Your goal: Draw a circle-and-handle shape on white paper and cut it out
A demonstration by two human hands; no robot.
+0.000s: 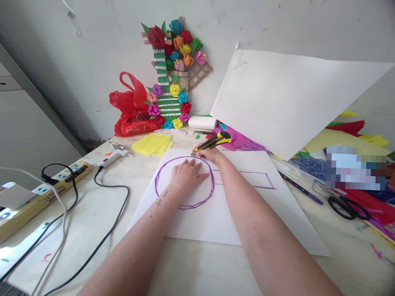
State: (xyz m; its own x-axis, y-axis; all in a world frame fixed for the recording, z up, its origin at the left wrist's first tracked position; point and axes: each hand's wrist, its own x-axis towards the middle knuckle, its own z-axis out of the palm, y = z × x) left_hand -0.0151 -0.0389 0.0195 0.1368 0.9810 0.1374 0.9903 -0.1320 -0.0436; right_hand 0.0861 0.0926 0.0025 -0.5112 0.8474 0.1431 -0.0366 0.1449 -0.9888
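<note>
A white sheet of board (207,227) lies on the table with a purple circle and a long purple rectangle drawn on it. Inside the circle my left hand (186,176) presses flat on the board, fingers spread. My right hand (210,155) is closed around a yellow and black utility knife (214,141). The knife's tip is at the top edge of the purple circle, just beyond my left fingertips. Its handle points up to the right.
At the back stand a flower-decorated paper guitar (167,94), a red plastic bag (130,106) and a leaning white sheet (285,95). Left are yellow paper (152,144), a glue gun (113,156) and a power strip (51,187). Scissors (348,208) and a purple pen (300,187) lie right.
</note>
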